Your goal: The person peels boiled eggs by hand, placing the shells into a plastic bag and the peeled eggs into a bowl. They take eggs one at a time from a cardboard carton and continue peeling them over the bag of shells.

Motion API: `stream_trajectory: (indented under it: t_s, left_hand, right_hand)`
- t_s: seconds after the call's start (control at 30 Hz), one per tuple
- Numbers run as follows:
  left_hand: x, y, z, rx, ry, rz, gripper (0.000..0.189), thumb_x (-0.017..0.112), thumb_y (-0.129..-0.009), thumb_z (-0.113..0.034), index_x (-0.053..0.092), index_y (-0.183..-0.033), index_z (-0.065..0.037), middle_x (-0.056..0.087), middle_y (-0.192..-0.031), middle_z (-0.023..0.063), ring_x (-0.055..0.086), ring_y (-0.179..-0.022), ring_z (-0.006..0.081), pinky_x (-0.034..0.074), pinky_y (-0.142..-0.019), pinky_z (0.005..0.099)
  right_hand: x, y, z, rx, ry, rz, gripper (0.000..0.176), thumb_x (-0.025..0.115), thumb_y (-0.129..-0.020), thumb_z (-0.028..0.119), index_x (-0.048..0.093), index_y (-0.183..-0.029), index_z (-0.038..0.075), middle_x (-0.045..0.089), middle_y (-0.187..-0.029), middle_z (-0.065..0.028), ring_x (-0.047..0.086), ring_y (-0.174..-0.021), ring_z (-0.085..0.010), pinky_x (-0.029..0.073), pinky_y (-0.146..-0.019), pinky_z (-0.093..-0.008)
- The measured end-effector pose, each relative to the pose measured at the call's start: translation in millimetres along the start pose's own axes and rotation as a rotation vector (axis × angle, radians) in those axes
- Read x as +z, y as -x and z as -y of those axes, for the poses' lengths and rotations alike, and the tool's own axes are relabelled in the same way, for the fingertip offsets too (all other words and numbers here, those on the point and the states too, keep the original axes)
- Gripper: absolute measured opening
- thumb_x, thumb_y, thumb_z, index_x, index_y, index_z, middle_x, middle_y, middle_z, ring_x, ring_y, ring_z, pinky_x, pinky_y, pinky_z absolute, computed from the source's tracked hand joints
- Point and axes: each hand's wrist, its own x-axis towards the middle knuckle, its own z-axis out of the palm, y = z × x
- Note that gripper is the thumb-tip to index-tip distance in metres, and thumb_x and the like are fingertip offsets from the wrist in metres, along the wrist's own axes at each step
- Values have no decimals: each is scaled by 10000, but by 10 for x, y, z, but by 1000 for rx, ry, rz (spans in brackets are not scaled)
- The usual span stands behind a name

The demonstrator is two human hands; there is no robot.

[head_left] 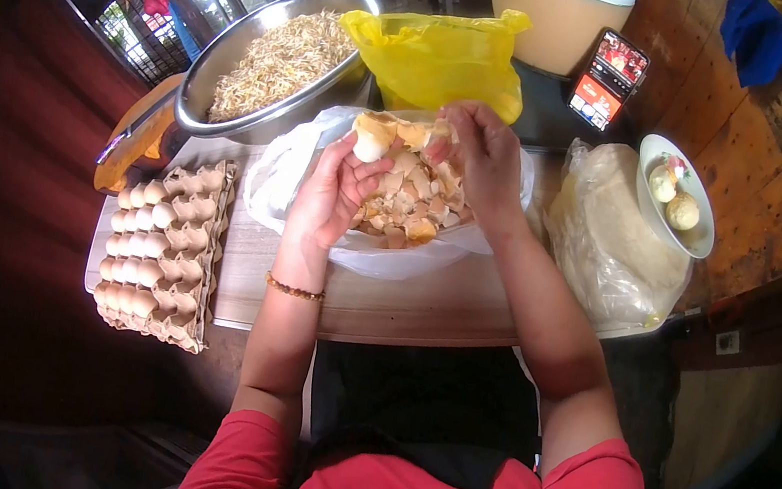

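Observation:
My left hand (330, 190) holds a partly peeled egg (369, 147) in its fingers; smooth white shows below, with brown shell still around its top. My right hand (485, 157) pinches the end of a strip of brown eggshell (415, 134) that stretches from the egg. Both hands are above a white plastic bag (282, 162), spread open on the table and filled with broken eggshells (417, 203). To the left, a carton egg tray (197, 256) has several brown eggs (143, 245) in its left columns.
Bean sprouts (286, 67) fill a metal basin (193, 114) at the back left. Behind the shells stands a yellow plastic bag (440, 54). A lit phone (608, 80) leans near a large tan container (556, 16). At right, a bowl (694, 179) with peeled eggs sits beside a clear plastic bag (609, 242).

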Motion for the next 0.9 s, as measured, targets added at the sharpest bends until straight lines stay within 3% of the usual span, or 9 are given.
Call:
stream_trajectory:
  t_s: [0.23,0.33,0.43,0.5,0.6,0.73,0.8,0.9]
  left_hand:
    - [-116,-24,-22,-21,149,155,390,410,-980,-327,548,-1177,-21,662,-1084,171,631,-718,126,498,-574,197]
    - [-130,-23,-34,-56,220,85,380,395,-982,-331,557,-1160,-36,678,-975,144,559,-626,109,446,-526,195]
    - [-139,-35,-45,-78,289,168,358,396,-983,-326,564,-1126,-44,661,-854,106,530,-606,102,417,-505,199]
    - [-104,-31,-48,-38,207,83,353,390,-986,-328,562,-1108,-44,640,-805,84,504,-589,96,391,-490,201]
    - [17,-9,-31,-1,30,-38,338,391,-987,-324,562,-1091,-51,638,-807,80,506,-598,87,393,-500,196]
    - [71,18,-30,-4,-41,-27,336,399,-985,-312,560,-1122,-51,630,-797,67,509,-609,85,395,-517,193]
    - [99,32,-39,-11,-50,6,334,418,-985,-302,556,-1156,-50,620,-787,50,513,-616,74,395,-521,192]
    - [200,75,-41,6,-204,-93,340,464,-980,-291,533,-1205,-45,614,-775,38,511,-605,65,383,-506,190]
  right_hand:
    - [16,-12,-15,-35,-34,-36,186,490,-981,125,576,-962,-39,622,-851,-69,622,-616,-109,508,-563,-232]
    - [-15,-19,-16,-12,-47,-40,184,489,-981,121,575,-961,-40,624,-850,-71,625,-617,-114,512,-564,-233]
    - [-33,-20,-33,15,-41,-14,200,490,-982,153,590,-1007,-18,629,-943,-68,615,-670,-117,509,-643,-235]
    - [-23,-1,-18,-162,241,34,226,489,-985,167,576,-960,-40,619,-824,-85,621,-621,-123,502,-568,-239]
    - [5,10,-132,21,198,128,271,512,-976,232,579,-972,-31,621,-796,-95,619,-654,-131,489,-575,-249]
    - [60,43,-185,16,113,122,297,547,-954,272,592,-958,-22,628,-785,-98,612,-699,-140,479,-608,-258]
    - [55,22,-268,-113,326,198,210,570,-943,205,611,-994,6,617,-865,-23,564,-812,-76,472,-683,-232]
    - [70,61,-238,-108,324,213,179,604,-917,179,610,-966,7,597,-845,-1,537,-764,-62,449,-688,-217]
